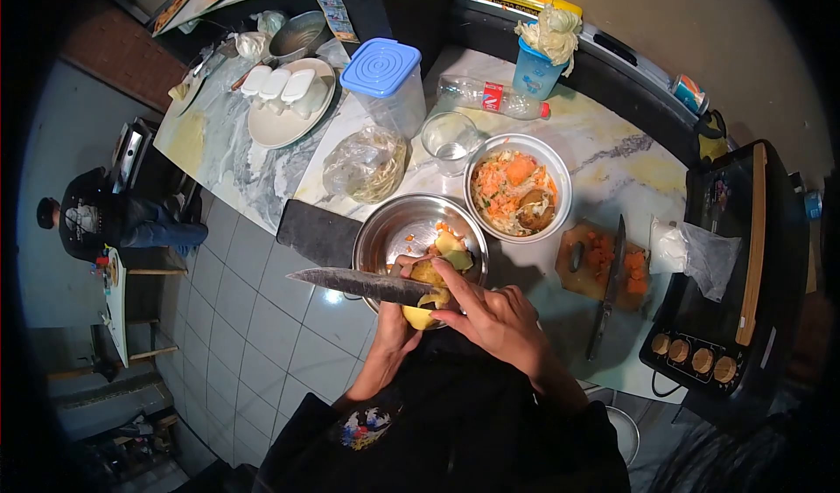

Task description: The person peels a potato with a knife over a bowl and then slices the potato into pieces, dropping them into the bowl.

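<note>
My left hand (pixel 398 325) cups a yellowish peeled potato (pixel 420 315) from below, just over the near rim of a steel bowl (pixel 389 235). My right hand (pixel 494 314) grips a large kitchen knife (pixel 354 284) whose blade points left and rests against the potato. Yellow cut pieces and peel (pixel 451 250) lie inside the bowl. My dark sleeves fill the bottom of the view.
A white bowl of chopped vegetables (pixel 516 187) sits behind the steel bowl. A second knife (pixel 608 287) lies on a wooden board with carrot bits (pixel 604 261). A glass (pixel 449 139), a blue-lidded tub (pixel 385 82), a plastic bottle (pixel 490 97), a plate (pixel 289 108) and a black stove (pixel 735 274) stand around. A person (pixel 105 222) sits at far left.
</note>
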Tool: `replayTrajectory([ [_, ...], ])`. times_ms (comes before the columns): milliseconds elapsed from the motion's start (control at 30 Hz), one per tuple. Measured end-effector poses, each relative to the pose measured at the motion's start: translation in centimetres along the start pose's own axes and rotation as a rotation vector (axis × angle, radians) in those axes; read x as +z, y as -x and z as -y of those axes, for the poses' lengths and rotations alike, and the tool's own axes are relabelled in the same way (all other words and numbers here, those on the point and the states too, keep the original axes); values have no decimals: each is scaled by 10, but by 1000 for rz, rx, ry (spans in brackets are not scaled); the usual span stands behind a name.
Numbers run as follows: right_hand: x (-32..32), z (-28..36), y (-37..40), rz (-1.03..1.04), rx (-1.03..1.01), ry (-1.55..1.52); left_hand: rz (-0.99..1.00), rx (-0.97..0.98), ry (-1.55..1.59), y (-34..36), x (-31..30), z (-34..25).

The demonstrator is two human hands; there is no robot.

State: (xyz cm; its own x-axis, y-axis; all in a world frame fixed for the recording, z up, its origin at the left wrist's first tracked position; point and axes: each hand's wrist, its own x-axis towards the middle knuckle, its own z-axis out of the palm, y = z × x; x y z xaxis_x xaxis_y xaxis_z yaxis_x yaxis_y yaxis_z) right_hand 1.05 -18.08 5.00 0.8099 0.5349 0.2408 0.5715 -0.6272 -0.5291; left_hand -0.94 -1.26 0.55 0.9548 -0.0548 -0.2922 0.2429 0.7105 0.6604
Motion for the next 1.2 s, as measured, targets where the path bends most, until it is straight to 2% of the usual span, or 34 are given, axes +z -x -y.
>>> replayTrajectory([
  [233, -3, 3, -6, -10, 42, -98, 34, 57, -11, 3, -5, 5],
  [367, -4, 4, -7, -19, 22, -51, 30, 53, -21, 5, -13, 9],
  [633, 2, 2, -9, -147, -31, -92, 49, 67, 22, 8, -9, 9],
  [833, -4, 2, -8, -30, 13, -31, 7, 97, -23, 8, -13, 14],
  [1033, -3, 2, -12, -113, 8, -145, -4, 64, 55, 8, -13, 12],
  [1200, -4, 1, -11, -78, 26, -89, -56, 43, 39, 8, -12, 12],
])
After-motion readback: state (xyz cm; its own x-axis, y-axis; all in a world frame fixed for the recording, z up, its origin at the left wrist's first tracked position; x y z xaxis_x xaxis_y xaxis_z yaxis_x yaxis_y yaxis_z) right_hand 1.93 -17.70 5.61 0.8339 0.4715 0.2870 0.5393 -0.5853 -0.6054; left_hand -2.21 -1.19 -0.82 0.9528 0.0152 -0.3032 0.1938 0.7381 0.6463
